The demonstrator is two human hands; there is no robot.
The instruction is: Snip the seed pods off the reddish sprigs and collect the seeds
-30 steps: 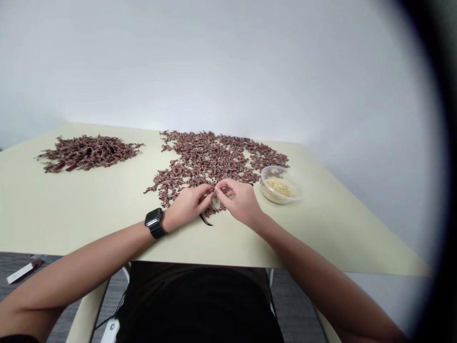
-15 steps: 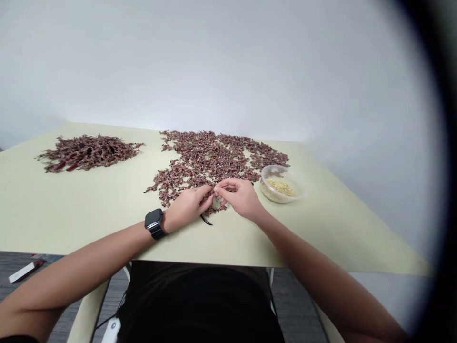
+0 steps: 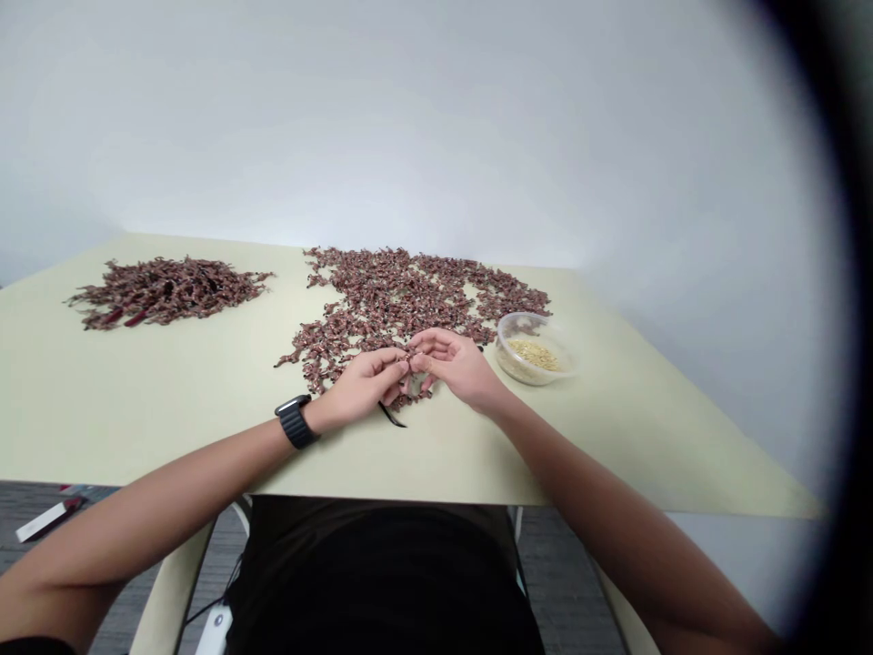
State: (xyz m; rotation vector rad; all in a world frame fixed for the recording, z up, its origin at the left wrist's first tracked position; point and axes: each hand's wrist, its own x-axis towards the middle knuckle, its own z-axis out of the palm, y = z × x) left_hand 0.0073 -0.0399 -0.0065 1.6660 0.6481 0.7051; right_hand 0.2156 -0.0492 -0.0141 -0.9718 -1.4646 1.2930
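Note:
Many small reddish-brown dried pieces (image 3: 402,296) lie spread over the middle of the pale table. At their near edge my left hand (image 3: 368,382) and my right hand (image 3: 458,368) meet, fingertips pinched together. A small brownish piece seems to be between them, too small to make out. Just below my left fingers lies a thin black curved item (image 3: 392,418). To the right of my right hand stands a clear round tub (image 3: 528,371) with yellow bits (image 3: 536,353) inside.
A second heap of dark reddish-brown pieces (image 3: 170,289) lies on the left of the table (image 3: 436,464). A pale wall rises behind. Below the table's left front edge, a white box (image 3: 49,521) and a white power strip (image 3: 215,628) show.
My left wrist has rolled, so the watch face now tilts away and the left thumb lies on top. My right hand has shifted slightly up. The heaps look the same.

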